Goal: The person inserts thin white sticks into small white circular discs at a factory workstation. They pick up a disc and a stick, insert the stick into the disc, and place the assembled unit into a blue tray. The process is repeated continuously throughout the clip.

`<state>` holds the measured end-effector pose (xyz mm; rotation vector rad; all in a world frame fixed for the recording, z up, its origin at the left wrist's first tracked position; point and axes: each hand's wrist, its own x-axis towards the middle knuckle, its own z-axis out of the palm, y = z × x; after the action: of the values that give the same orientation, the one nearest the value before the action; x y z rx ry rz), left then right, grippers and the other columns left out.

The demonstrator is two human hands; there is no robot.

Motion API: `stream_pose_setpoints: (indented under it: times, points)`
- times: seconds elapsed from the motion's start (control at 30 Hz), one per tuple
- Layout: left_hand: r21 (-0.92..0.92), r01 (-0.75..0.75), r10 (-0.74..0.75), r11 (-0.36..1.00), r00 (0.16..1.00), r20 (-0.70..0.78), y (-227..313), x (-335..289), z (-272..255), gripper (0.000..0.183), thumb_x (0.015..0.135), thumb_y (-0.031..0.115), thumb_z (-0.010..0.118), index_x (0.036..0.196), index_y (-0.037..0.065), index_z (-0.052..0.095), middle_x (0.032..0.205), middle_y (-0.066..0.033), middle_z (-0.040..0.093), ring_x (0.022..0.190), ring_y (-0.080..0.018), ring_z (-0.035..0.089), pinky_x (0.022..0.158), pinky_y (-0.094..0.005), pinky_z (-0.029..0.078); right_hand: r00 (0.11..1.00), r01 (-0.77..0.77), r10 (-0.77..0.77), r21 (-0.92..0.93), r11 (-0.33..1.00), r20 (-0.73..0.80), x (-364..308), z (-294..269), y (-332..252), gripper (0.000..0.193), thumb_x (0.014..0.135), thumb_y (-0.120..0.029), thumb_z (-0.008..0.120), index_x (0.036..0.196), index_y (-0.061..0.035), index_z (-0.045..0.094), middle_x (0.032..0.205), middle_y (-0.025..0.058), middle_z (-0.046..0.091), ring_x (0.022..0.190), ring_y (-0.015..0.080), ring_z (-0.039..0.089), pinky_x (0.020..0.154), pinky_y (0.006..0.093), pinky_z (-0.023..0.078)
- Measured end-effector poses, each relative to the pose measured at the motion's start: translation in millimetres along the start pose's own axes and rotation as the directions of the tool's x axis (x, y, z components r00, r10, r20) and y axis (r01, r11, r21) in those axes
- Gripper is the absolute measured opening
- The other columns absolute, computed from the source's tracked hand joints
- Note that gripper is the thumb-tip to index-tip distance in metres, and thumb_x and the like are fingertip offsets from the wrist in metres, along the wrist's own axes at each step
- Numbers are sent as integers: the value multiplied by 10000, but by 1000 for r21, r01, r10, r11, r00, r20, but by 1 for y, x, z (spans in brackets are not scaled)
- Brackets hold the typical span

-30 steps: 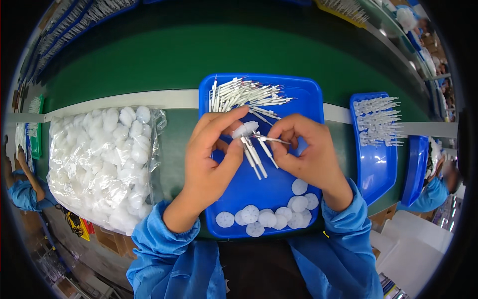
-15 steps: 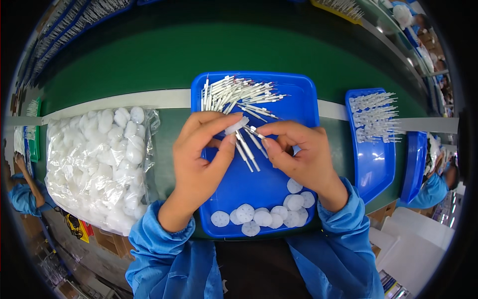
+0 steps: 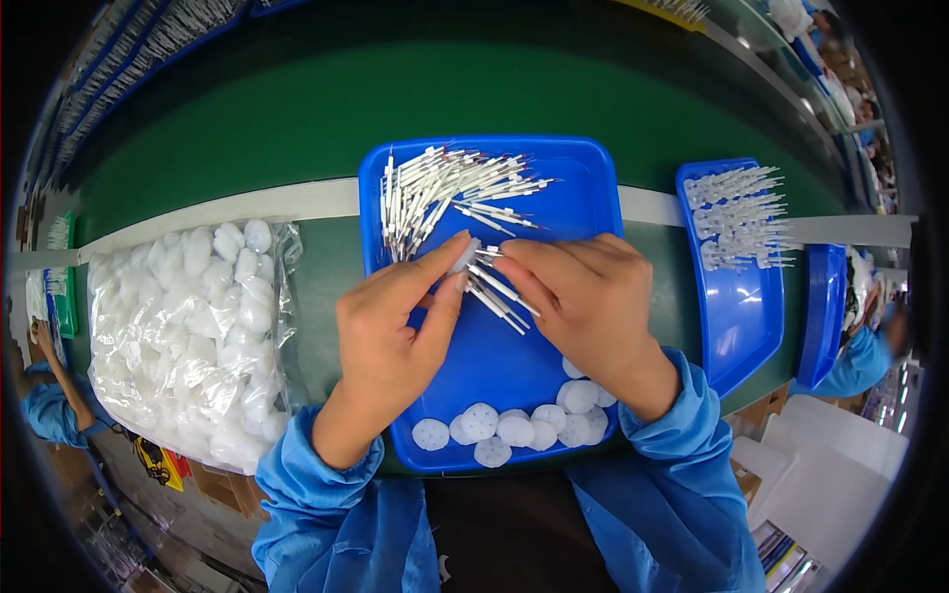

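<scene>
Over a blue tray (image 3: pixel 583 198), my left hand (image 3: pixel 390 341) pinches a small white disc (image 3: pixel 464 256) on edge between thumb and fingers. Several thin white sticks (image 3: pixel 499 304) jut from the disc, slanting down to the right. My right hand (image 3: pixel 593 306) is closed on the end of one thin white stick (image 3: pixel 489 252) close to the disc; its fingertips partly hide the contact. Loose white sticks with fine dark tips (image 3: pixel 435 193) lie heaped in the tray's far left. White discs dotted with small holes (image 3: pixel 514 430) lie along its near edge.
Left of the tray lies a clear plastic bag full of white discs (image 3: pixel 183 336). At right, another blue tray (image 3: pixel 736 341) carries discs set with upright sticks (image 3: pixel 736 212), with a further blue tray (image 3: pixel 822 311) beyond. Co-workers' blue sleeves show at left (image 3: pixel 54 403) and right (image 3: pixel 855 346).
My right hand has turned over more, its back now showing, and sits closer to the disc. My left hand still holds the disc. The whole view has shifted slightly.
</scene>
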<state>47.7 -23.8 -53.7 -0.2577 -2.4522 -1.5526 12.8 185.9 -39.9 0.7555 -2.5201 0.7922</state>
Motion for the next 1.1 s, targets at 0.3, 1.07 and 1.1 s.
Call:
stream_pose_setpoints:
  times: [0.3,1.07,1.1]
  points:
    - [-9,74,-74,997,997,14,10,-6,-2,330,949,25,804,1279,33,803,993,-162,824,803,-209,787,717,-310,605,982,186,-183,58,981,-54,1,10,8,179,828,-145,857,976,-75,784,782,29,762,652,203,725,596,340,500]
    - [14,-233,232,972,970,66,4,8,-11,556,762,31,910,1301,18,772,1262,-149,707,1128,-299,691,966,-384,563,877,-480,203,800,361,435,3,-3,10,241,989,2,770,1228,14,738,972,73,794,929,123,768,831,277,601]
    - [8,-229,227,974,971,73,4,8,-12,559,766,32,908,1308,17,770,1263,-153,707,1130,-300,691,967,-385,563,867,-499,198,805,321,458,4,-3,11,239,993,5,765,1230,19,734,974,79,797,938,127,771,838,280,602]
